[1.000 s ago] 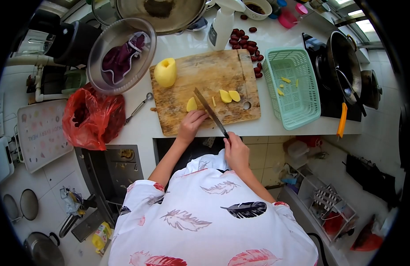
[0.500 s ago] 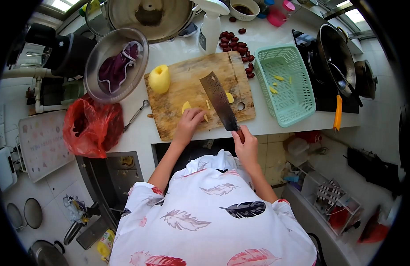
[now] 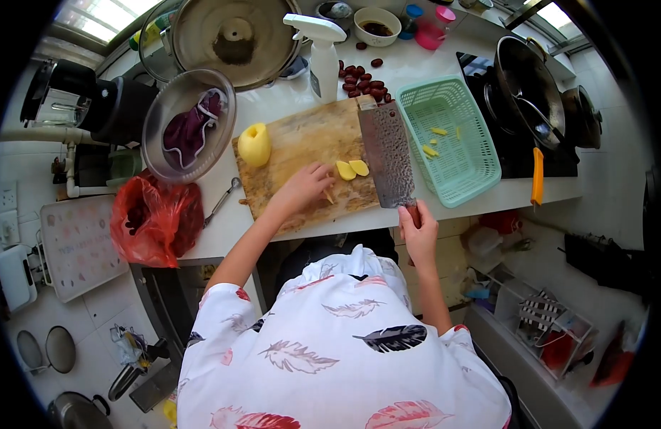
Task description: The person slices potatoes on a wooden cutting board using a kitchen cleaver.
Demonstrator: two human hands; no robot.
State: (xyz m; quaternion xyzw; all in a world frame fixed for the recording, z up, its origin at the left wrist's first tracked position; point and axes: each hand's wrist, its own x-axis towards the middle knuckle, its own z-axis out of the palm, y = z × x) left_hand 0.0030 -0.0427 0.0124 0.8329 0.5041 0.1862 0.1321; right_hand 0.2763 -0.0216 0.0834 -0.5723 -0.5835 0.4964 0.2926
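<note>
The cleaver (image 3: pixel 389 154) is in my right hand (image 3: pixel 420 232), which is closed round its wooden handle; the blade stands over the right end of the wooden cutting board (image 3: pixel 294 132). On the board, my left hand (image 3: pixel 305 187) has its fingers pressed together, and what they hold is hidden. A thin yellow strip (image 3: pixel 329 195) lies just below those fingertips. Two yellow slices (image 3: pixel 352 169) rest between the left hand and the blade. Farther back at the left stands a peeled yellow piece (image 3: pixel 254 145) with a hollow in its top.
A green basket (image 3: pixel 448 136) with several yellow strips is to the right, beside the wok (image 3: pixel 528 89) on the stove. Dark red dates (image 3: pixel 359 82) and a spray bottle (image 3: pixel 323 68) stand behind the board. Leftward are a plastic bowl (image 3: pixel 155 136) and a red bag (image 3: pixel 155 222).
My right hand has swung the cleaver rightward, away from the slices. My left hand has moved a little forward and right, its fingers drawn together. The whole view has shifted slightly.
</note>
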